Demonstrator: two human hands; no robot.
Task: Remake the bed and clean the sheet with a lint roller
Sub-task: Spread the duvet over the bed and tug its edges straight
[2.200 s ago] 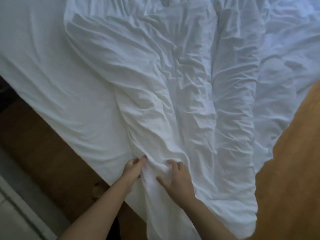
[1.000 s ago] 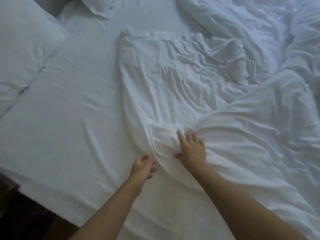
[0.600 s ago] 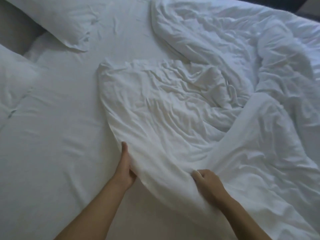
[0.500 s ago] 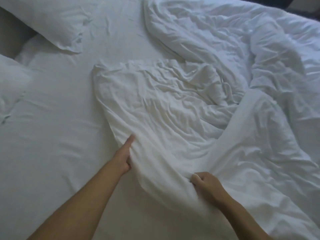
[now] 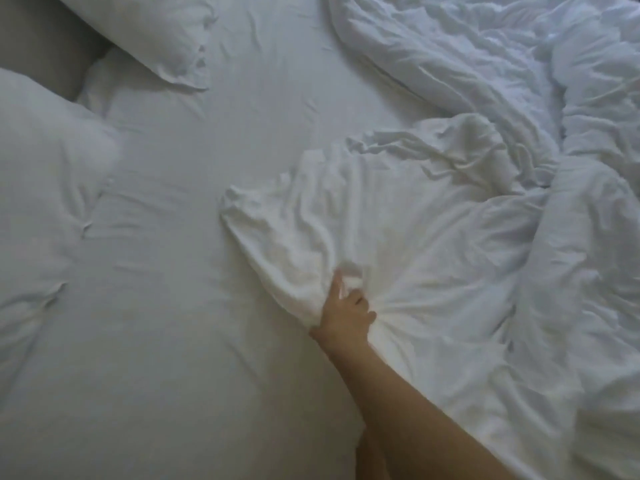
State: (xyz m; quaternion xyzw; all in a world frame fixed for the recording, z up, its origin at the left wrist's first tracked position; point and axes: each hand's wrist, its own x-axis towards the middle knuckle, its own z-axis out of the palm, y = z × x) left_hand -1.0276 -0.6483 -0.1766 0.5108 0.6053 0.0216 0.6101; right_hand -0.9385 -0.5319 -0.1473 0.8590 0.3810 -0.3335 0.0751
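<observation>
Right hand (image 5: 346, 311) grip bunched on edge of top sheet (image 5: 398, 237), crumpled mid-bed over fitted sheet (image 5: 156, 306). Left hand unseen. Advice: draw edge toward pillows (image 5: 45, 188), low and even, avoiding fresh creases.

One bare forearm (image 5: 415, 393), no sleeve, ending in curled fingers (image 5: 356, 301).

Fingers (image 5: 357, 300) part-hidden in duvet (image 5: 433, 251), L pillow (image 5: 38, 174) cropped
</observation>
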